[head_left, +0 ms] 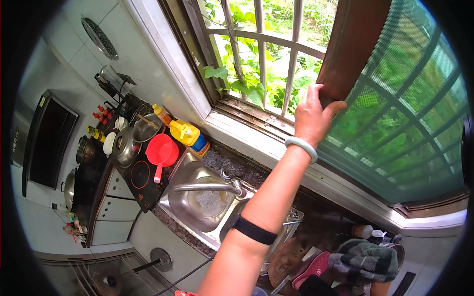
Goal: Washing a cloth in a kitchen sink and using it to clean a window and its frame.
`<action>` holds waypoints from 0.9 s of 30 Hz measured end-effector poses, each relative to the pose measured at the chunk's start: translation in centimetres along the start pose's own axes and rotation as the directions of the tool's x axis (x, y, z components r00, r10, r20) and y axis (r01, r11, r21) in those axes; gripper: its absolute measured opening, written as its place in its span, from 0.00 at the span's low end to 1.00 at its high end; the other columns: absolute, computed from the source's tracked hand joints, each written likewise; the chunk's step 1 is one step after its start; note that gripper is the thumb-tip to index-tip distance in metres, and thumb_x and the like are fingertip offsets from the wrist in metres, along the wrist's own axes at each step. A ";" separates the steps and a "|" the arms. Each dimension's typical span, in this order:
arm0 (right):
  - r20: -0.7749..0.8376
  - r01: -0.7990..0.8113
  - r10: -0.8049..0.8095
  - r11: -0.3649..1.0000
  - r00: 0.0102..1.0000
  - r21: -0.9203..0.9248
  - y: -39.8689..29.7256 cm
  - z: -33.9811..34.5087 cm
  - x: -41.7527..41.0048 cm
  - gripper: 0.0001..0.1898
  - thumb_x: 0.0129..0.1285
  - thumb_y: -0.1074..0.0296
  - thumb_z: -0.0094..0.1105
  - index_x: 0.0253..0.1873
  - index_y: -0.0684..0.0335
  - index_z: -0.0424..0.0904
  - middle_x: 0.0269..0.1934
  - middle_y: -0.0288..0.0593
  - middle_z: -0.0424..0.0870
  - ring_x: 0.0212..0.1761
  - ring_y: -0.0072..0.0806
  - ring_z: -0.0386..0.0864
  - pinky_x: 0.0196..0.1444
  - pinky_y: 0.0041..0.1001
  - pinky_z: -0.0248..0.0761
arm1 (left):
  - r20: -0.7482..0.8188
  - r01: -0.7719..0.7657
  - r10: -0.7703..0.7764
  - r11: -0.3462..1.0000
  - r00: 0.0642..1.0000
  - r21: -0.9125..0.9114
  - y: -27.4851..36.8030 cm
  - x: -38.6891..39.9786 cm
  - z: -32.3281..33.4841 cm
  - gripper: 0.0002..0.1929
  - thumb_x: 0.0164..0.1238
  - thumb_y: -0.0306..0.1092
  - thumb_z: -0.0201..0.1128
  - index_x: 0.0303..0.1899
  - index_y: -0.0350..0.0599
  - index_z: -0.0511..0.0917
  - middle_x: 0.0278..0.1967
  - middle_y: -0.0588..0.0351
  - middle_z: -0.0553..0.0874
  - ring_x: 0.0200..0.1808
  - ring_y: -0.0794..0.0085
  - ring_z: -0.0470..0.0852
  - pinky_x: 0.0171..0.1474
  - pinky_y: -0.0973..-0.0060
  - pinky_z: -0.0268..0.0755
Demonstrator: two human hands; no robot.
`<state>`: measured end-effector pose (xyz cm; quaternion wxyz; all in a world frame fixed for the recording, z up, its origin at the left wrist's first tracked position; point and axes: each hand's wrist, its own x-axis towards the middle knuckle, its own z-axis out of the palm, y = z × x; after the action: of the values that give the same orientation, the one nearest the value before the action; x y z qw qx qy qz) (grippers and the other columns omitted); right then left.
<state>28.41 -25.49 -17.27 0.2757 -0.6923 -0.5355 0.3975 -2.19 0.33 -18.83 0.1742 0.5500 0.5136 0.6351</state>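
My left hand (314,116) grips the upright edge of a brown window sash (356,48), thumb on its near face and fingers at the edge by the opening. A green insect screen (400,111) fills the sash. Left of the hand, the window opening shows metal bars (292,74), with a leafy vine (255,92) against them. At lower right, a bunched plaid cloth (366,259) has bare skin showing beneath it. That seems to be my right arm; the cloth hides any fingers, so its grip cannot be told.
A steel double sink (177,207) with a faucet (207,187) lies under my forearm. Beside it are a red dipper (162,150), a yellow jug (189,137) and steel pans (126,147). A pink slipper (309,269) shows near a round wooden board (285,259).
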 end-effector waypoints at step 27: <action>-0.044 -0.099 0.171 0.740 0.984 0.665 -4.4 6.9 -5.0 0.13 0.67 0.68 0.57 0.54 0.65 0.77 0.51 0.44 0.82 0.49 0.35 0.81 0.52 0.32 0.75 | 0.653 0.253 -0.058 0.944 0.755 -0.210 3.1 -19.0 -8.2 0.33 0.67 0.46 0.62 0.68 0.38 0.63 0.64 0.43 0.74 0.64 0.57 0.73 0.68 0.67 0.62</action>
<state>19.71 -29.39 -16.14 0.4998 -0.6066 -0.2941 0.5438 -1.99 -19.62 -25.04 0.4681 0.6565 0.3710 0.4606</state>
